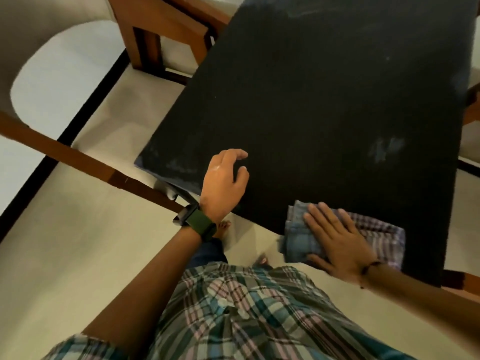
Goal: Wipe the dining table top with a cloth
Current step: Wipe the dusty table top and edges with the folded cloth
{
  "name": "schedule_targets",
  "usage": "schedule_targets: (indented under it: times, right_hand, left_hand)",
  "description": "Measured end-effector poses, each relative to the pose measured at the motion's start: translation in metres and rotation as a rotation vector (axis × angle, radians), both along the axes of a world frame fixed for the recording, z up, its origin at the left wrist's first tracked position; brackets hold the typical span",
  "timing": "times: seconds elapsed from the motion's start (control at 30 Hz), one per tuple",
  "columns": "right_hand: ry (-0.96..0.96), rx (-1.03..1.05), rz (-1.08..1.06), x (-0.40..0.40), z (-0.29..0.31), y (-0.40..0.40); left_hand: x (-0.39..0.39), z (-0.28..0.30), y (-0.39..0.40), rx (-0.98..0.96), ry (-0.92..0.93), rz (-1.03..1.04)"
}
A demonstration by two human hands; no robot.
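The dark dining table top point(298, 105) fills the upper right of the head view, with pale smears near its right side and near-left corner. A folded blue and purple checked cloth point(298, 237) lies on the table's near edge. My right hand point(335, 237) lies flat on the cloth with fingers spread, pressing it down. My left hand point(224, 183), with a green-strapped watch on its wrist, rests near the table's near-left corner, fingers loosely apart and holding nothing.
A wooden chair point(161, 29) with a pale seat stands at the table's far left. Another wooden chair frame point(78, 157) runs across the left. More chair parts point(471, 110) show at the right edge. Pale floor point(78, 255) lies below, with my bare feet.
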State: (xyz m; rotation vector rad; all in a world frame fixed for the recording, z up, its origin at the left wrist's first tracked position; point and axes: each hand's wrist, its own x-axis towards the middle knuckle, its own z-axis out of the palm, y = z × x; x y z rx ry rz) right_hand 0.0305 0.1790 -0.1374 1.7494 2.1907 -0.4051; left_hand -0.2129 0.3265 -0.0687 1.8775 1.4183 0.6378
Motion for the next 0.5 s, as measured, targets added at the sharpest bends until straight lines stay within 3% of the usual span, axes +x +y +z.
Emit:
schedule_targets:
  times: [0.5]
  right_hand:
    - [0.232,0.136,0.267,-0.198,-0.002,0.169]
  left_hand:
    - [-0.056,0.001,0.044,-0.005,0.089,0.311]
